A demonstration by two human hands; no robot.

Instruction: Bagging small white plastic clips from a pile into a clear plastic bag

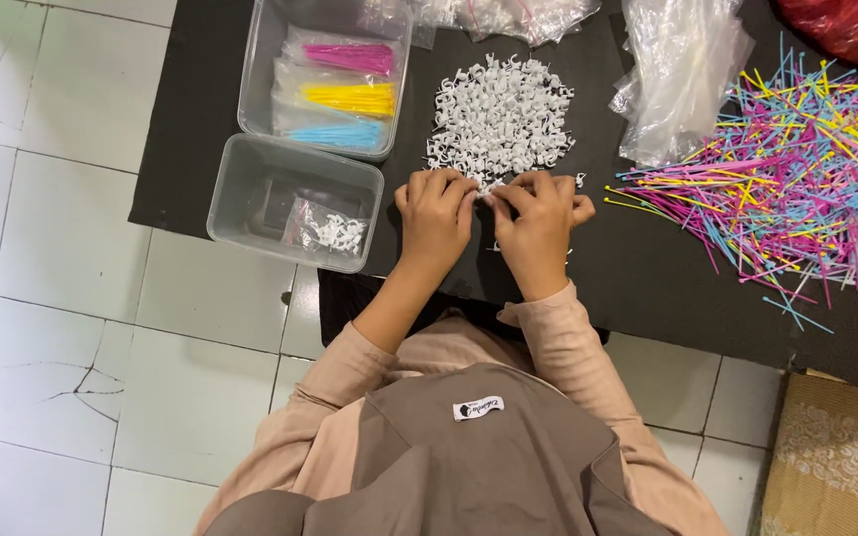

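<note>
My left hand (pixel 436 216) and my right hand (pixel 540 220) meet fingertip to fingertip on a black mat (pixel 647 268), at the near edge of a heap of small white plastic clips (pixel 499 119). Both hands pinch small white clips from the heap's edge; the pieces are mostly hidden by my fingers. To the right lies a spread pile of pink, blue and yellow cable ties (pixel 796 179).
A clear tub (pixel 295 203) at the left holds a small bag of white clips. Behind it a second clear tub (pixel 330 74) holds bagged pink, yellow and blue ties. Clear plastic bags (pixel 677 69) lie at the back. White floor tiles surround the mat; a woven mat (pixel 836 457) lies at lower right.
</note>
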